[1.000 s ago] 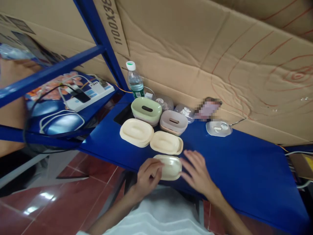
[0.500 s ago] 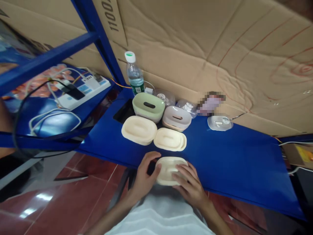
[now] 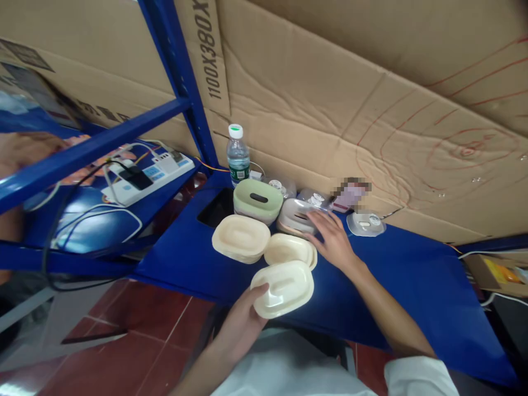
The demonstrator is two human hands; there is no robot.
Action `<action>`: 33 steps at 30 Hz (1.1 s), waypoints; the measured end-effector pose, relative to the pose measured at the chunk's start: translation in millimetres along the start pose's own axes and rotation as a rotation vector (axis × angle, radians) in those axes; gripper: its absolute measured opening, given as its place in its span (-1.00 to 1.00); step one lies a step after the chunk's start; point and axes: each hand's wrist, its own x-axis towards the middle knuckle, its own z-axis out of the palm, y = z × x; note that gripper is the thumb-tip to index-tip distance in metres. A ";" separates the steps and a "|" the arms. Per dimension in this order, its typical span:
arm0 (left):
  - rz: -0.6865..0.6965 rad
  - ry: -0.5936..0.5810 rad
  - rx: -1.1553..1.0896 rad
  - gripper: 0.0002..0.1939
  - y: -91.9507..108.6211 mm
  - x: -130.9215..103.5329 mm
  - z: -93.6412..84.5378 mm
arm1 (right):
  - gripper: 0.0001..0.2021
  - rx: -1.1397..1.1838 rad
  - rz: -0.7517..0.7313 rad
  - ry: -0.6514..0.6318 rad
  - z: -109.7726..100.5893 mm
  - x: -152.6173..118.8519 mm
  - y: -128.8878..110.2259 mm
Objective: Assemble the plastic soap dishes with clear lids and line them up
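Observation:
My left hand [image 3: 243, 319] holds a cream oval soap-dish tray [image 3: 284, 287] by its near left edge, just above the front of the blue table [image 3: 404, 291]. My right hand [image 3: 332, 242] reaches forward, fingers spread, and rests on the right side of a pale pink soap box [image 3: 292, 215]. Beside the pink box stands a green soap box [image 3: 258, 200] with a slot in its lid. Two stacks of cream trays lie in front of the boxes: a left stack of cream trays [image 3: 241, 238] and a right stack of cream trays [image 3: 289, 250].
A water bottle [image 3: 237, 154] stands against the cardboard wall [image 3: 330, 99] behind the boxes. Clear plastic lids [image 3: 366, 223] lie to the right. A power strip with cables [image 3: 148, 170] sits on the blue shelf at left. A blue rack post [image 3: 181, 82] rises behind. Red floor tiles lie below.
My right hand left the cream tray and reached forward onto the pink box. My left hand kept the tray and lifted it slightly. The camera tilted.

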 end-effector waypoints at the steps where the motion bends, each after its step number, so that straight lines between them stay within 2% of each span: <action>1: -0.020 -0.012 -0.011 -0.51 0.4 1.1 0.0 | -0.60 -0.035 -0.023 -0.025 3.1 6.9 5.0; 4: -0.047 -0.065 -0.027 -0.55 0.1 6.6 0.6 | -0.68 -0.049 -0.048 0.012 0.2 5.0 1.9; 7: -0.031 -0.170 -0.043 -0.55 -0.1 15.4 3.2 | -0.62 -0.027 -0.107 0.066 -22.4 -21.6 -23.5; 11: -0.006 -0.286 -0.040 -0.43 -0.3 25.6 11.8 | -0.61 -0.009 -0.276 -0.127 -48.8 -60.3 -65.1; 13: 0.026 -0.289 -0.004 -0.43 -2.2 27.7 16.5 | -0.63 -0.059 -0.300 -0.168 -50.4 -73.4 -76.6; 15: 0.066 -0.263 0.030 -0.46 -5.2 27.7 19.0 | -0.65 -0.077 -0.291 -0.168 -47.2 -81.1 -77.1; 17: 0.094 -0.204 0.051 -0.49 -8.2 26.5 17.8 | -0.65 0.009 -0.313 -0.181 -42.9 -81.1 -64.9; 19: 0.110 -0.123 0.060 -0.53 -10.0 24.3 13.0 | -0.56 0.144 -0.271 -0.121 -38.2 -70.9 -40.0; 22: 0.101 -0.026 0.065 -0.59 -11.8 19.1 3.0 | -0.52 0.150 0.016 0.062 -27.0 -38.1 14.2; 24: 0.085 -0.009 0.067 -0.60 -14.2 15.0 -3.8 | -0.52 0.028 0.127 0.002 -15.3 -13.5 51.0; 26: 0.084 -0.026 0.077 -0.58 -18.8 12.2 -10.8 | -0.48 -0.037 0.134 -0.106 -2.4 4.6 79.7; 28: 0.104 -0.042 0.077 -0.54 -24.5 12.4 -18.0 | -0.44 -0.026 0.133 -0.140 9.1 13.5 97.5; 31: 0.150 -0.032 0.046 -0.51 -30.1 17.5 -23.8 | -0.51 0.028 0.165 -0.066 19.4 16.9 107.7; 33: 0.147 -0.025 0.041 -0.52 -29.4 21.1 -20.3 | -0.55 0.033 0.191 -0.013 19.9 18.9 107.4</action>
